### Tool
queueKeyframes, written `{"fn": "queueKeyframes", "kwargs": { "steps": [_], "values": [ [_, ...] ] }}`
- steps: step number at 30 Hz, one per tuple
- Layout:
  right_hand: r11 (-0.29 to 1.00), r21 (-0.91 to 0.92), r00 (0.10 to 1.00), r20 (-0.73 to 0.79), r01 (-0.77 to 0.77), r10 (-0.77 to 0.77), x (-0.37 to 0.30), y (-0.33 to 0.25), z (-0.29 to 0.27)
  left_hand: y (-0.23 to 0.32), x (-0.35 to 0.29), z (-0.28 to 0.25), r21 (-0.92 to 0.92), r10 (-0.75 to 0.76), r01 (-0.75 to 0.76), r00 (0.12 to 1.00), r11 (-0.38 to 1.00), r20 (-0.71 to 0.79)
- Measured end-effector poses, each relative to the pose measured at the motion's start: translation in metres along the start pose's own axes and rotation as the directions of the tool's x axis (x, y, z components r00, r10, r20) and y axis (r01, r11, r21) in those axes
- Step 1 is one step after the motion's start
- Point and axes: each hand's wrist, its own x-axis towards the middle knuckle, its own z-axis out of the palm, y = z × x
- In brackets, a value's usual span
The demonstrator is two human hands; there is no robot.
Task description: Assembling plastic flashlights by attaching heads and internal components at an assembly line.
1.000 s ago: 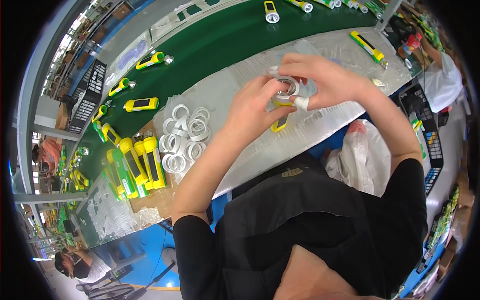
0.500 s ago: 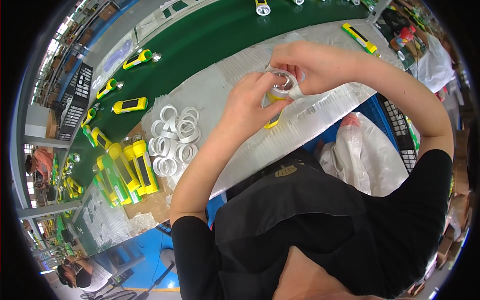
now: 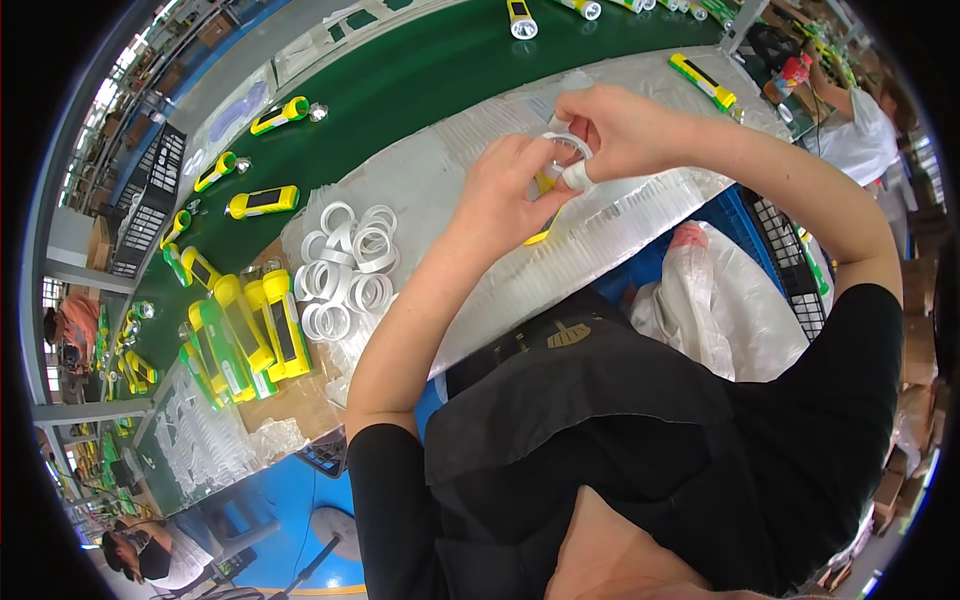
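Note:
Above the table, my left hand is wrapped round a yellow flashlight, mostly hidden under the fingers. My right hand grips a white ring at the flashlight's head, its fingers and thumb on the rim; white covers show on its fingertips. How far the ring sits on the head cannot be made out. Left of my left forearm lies a heap of loose white rings. Beside them, several yellow and green flashlights are piled on cardboard.
Beyond the plastic-covered table runs a green belt carrying spaced flashlights. One flashlight lies on the table's far right. A white sack and black crate stand below the right edge. Other people are at the sides.
Both hands have shifted slightly left and up, still together. The ring and flashlight head now tip away, so less of the shiny inside shows. More flashlights appear at the top right of the belt.

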Motion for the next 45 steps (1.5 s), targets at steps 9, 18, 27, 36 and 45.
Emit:
{"fn": "queueKeyframes", "kwargs": {
  "steps": [9, 18, 27, 36, 45],
  "values": [
    [0.85, -0.316, 0.881, -0.077, 0.422, -0.466, 0.011, 0.013, 0.027, 0.003, -0.01, 0.001, 0.024, -0.06, 0.059, 0.998, 0.998, 0.036],
    [0.937, -0.323, 0.99, -0.085, -0.134, 0.112, 0.016, -0.01, 0.011, 0.001, 0.0, 0.0, -0.017, -0.164, 0.164, 0.985, 0.986, -0.045],
    [0.981, -0.184, 0.997, -0.044, -0.064, 0.057, 0.015, -0.001, 0.01, 0.001, 0.002, 0.005, -0.003, -0.186, 0.187, 0.981, 0.982, -0.061],
    [0.985, -0.114, 0.991, 0.059, 0.129, -0.123, 0.015, 0.001, -0.001, 0.0, 0.001, 0.001, -0.029, -0.158, 0.156, 0.987, 0.987, -0.042],
    [0.96, 0.071, 0.962, -0.007, 0.271, -0.271, 0.022, 0.016, 0.003, -0.004, 0.003, 0.0, -0.088, -0.175, 0.172, 0.984, 0.981, -0.032]
  ]
}}
